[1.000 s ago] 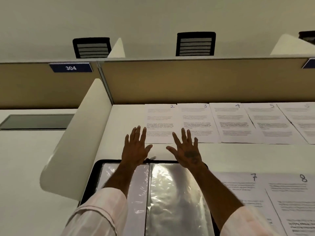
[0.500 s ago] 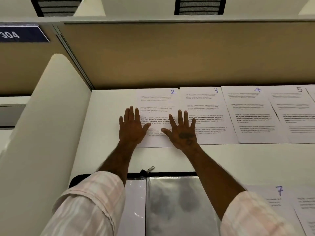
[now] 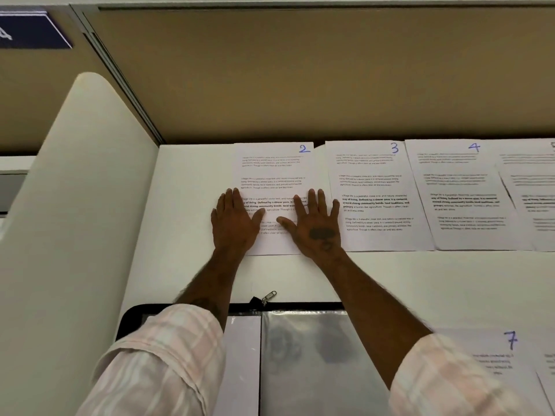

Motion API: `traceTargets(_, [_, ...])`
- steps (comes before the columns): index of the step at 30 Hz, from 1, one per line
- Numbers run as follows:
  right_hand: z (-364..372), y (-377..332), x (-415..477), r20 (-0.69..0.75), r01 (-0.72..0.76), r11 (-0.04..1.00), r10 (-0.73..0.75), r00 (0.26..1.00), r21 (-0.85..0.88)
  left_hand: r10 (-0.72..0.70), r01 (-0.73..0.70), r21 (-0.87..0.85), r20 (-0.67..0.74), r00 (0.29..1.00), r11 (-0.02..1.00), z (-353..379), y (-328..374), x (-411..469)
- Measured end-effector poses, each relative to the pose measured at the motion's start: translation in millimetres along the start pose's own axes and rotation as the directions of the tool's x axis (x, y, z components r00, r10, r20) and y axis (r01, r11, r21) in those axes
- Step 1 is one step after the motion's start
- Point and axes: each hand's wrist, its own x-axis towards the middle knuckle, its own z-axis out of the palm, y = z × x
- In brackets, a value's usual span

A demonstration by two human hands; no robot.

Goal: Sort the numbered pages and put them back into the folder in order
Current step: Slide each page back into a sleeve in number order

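Printed pages lie in a row along the back of the white desk [image 3: 192, 265]. Page 2 [image 3: 274, 169] is the leftmost, with page 3 [image 3: 372, 181] and page 4 [image 3: 462, 187] to its right. My left hand [image 3: 235, 222] lies flat on the left edge of page 2, fingers straight. My right hand [image 3: 315, 223] lies flat on its right edge, partly over page 3. The open black zip folder [image 3: 315, 355] with clear plastic sleeves sits near me, between my forearms. Page 7 [image 3: 492, 358] lies to the right of the folder.
A tan partition wall [image 3: 300, 79] stands right behind the row of pages. A cream rounded divider [image 3: 78, 205] closes the desk on the left. More pages run off the right edge. The folder's zip pull [image 3: 268, 296] lies on the desk above the folder.
Both hands moved forward from above the folder onto page 2 and now rest flat on it. The view dropped and moved closer to the desk.
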Motion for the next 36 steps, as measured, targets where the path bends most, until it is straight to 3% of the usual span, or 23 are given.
traceTargets(4, [-10.1,-5.3,7.2,-0.173,-0.148,0.980,0.170,0.970,0.137,-0.128,0.124,-0.049,-0.084,0.988,0.991,-2.4,12.2,4.5])
traceTargets(9, [-22.5,-10.6,23.1,-0.073,-0.280,0.895,0.324,0.943,0.348,-0.163,0.160,-0.050,-0.061,0.985,0.986,-4.3,24.6,13.5])
traceTargets(13, [-32.2,-17.1,36.1,0.083,-0.422,0.687,0.468,0.880,0.591,-0.159,0.158,-0.051,-0.027,0.987,0.986,-9.3,30.9,17.4])
traceTargets(16, [-31.3,-12.3,39.7,0.212,-0.501,0.509,0.521,0.827,0.700,-0.202,0.198,-0.146,-0.016,0.979,0.969,-13.1,32.0,18.9])
traceTargets(19, [-29.3,-2.4,36.7,0.233,-0.493,0.464,0.511,0.828,0.736,-0.254,0.257,-0.337,0.055,0.966,0.906,-14.9,29.0,22.0])
traceTargets(22, [-32.6,6.4,27.1,0.246,-0.473,0.424,0.487,0.838,0.772,-0.327,0.349,-0.538,0.140,0.935,0.767,-20.3,23.5,17.1])
traceTargets(26, [-48.4,16.8,2.5,0.224,-0.411,0.406,0.433,0.873,0.817,-0.408,0.403,-0.650,0.154,0.900,0.645,-42.0,20.5,-6.1])
traceTargets(31, [-84.4,24.7,-53.6,0.176,-0.332,0.388,0.384,0.906,0.860,-0.370,0.435,-0.819,0.298,0.880,0.374,-72.0,16.1,-57.5])
traceTargets(33, [-96.4,27.8,-77.2,0.156,-0.305,0.390,0.369,0.916,0.869,-0.315,0.418,-0.841,0.316,0.895,0.343,-81.4,16.6,-81.9])
traceTargets(36, [-106.3,34.0,-116.3,0.146,-0.286,0.383,0.355,0.923,0.878,-0.301,0.380,-0.837,0.272,0.914,0.395,-95.0,21.1,-121.9])
